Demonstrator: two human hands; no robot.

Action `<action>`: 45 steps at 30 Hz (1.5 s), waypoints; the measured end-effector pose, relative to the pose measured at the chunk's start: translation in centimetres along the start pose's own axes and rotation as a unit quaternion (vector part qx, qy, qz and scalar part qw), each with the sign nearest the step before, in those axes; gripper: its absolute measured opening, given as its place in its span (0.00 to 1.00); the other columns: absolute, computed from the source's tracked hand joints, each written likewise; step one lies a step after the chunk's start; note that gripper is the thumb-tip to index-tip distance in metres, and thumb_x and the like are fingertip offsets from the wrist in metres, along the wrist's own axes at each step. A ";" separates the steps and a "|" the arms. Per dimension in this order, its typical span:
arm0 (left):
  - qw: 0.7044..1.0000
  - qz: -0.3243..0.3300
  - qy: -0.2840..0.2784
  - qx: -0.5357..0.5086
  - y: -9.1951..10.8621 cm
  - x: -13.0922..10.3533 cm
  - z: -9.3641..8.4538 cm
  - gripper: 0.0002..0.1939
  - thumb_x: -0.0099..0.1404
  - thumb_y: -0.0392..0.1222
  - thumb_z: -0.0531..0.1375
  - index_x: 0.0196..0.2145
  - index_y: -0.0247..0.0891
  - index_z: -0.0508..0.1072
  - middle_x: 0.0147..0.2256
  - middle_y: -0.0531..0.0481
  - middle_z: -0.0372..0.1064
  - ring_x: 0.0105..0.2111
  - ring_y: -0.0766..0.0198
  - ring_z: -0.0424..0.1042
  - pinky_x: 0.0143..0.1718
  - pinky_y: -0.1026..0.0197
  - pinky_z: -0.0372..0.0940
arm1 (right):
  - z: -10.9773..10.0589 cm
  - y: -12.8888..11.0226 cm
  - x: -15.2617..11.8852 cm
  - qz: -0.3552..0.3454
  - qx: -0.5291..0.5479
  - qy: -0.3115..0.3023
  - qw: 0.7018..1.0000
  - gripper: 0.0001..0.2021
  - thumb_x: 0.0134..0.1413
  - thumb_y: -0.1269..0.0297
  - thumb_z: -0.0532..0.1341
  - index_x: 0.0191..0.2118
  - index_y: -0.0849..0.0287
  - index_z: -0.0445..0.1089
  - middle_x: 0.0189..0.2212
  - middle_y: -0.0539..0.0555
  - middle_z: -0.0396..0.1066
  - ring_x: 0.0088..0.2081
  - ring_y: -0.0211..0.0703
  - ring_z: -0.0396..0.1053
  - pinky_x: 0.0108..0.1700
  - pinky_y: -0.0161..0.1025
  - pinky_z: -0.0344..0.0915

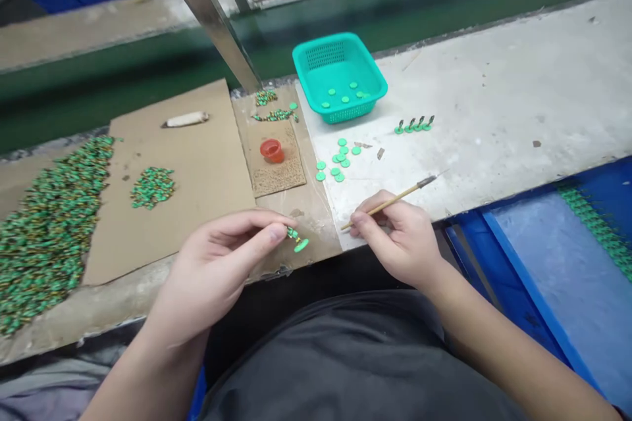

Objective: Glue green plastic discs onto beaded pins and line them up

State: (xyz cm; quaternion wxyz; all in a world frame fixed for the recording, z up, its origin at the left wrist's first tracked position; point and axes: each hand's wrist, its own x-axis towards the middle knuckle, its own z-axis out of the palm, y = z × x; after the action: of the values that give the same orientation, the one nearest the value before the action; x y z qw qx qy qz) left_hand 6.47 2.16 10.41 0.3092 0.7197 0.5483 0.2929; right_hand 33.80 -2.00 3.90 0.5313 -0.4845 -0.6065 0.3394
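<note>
Between thumb and fingers, my left hand (232,247) pinches a small green figurine (297,241) with a round green disc at its lower end, above the bench's front edge. My right hand (395,237) grips a thin wooden paintbrush (395,200), its dark tip pointing up and to the right. Loose green discs (340,158) lie on the white surface beyond my hands. Farther right, several small pieces stand upright on green discs (413,127) in a row. A small red cup (272,150) sits on a speckled board (279,179).
A turquoise basket (340,115) holds several green discs. Cardboard (197,164) at left carries a small pile of green pieces (153,187) and a whitish wrapped tool (186,120). A large heap (54,223) lies far left. A metal post (207,13) rises behind; a blue tray (567,263) is lower right.
</note>
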 end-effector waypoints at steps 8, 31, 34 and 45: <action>0.997 0.037 -0.058 0.022 3.5 4.7 2.3 0.26 0.69 0.74 0.71 0.38 0.50 0.90 0.36 0.47 0.88 0.34 0.51 0.87 0.33 0.59 0.80 | -2.6 -0.4 -3.2 -0.038 0.005 0.017 0.999 0.10 0.75 0.65 0.70 0.36 0.53 0.80 0.32 0.52 0.85 0.34 0.47 0.86 0.43 0.40 0.83; 0.975 0.088 -0.019 0.205 7.3 18.7 13.7 0.20 0.85 0.58 0.63 0.56 0.41 0.85 0.53 0.44 0.86 0.51 0.54 0.85 0.62 0.45 0.79 | -8.7 0.8 -5.8 0.049 0.015 0.095 0.994 0.13 0.78 0.63 0.66 0.36 0.54 0.78 0.31 0.50 0.80 0.34 0.42 0.80 0.41 0.37 0.75; 0.971 0.060 -0.015 0.233 7.5 17.9 10.5 0.24 0.84 0.58 0.56 0.57 0.44 0.87 0.45 0.46 0.88 0.40 0.53 0.84 0.48 0.51 0.80 | -8.7 0.8 -6.0 0.069 0.020 0.102 0.992 0.12 0.80 0.62 0.65 0.38 0.54 0.78 0.33 0.51 0.82 0.36 0.43 0.81 0.42 0.38 0.75; 0.926 0.080 -0.145 0.338 5.9 17.3 9.4 0.13 0.79 0.52 0.70 0.50 0.39 0.84 0.53 0.44 0.82 0.51 0.54 0.80 0.56 0.47 0.77 | -7.8 -1.4 -6.2 0.167 0.077 0.105 0.977 0.26 0.87 0.41 0.57 0.53 0.55 0.86 0.29 0.50 0.71 0.32 0.43 0.71 0.36 0.40 0.70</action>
State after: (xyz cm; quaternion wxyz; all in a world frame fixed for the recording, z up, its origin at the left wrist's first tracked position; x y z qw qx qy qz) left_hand 21.11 16.57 10.39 0.0987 0.8578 0.5044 0.0067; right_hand 40.89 -9.14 4.82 0.5635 -0.5698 -0.4296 0.4162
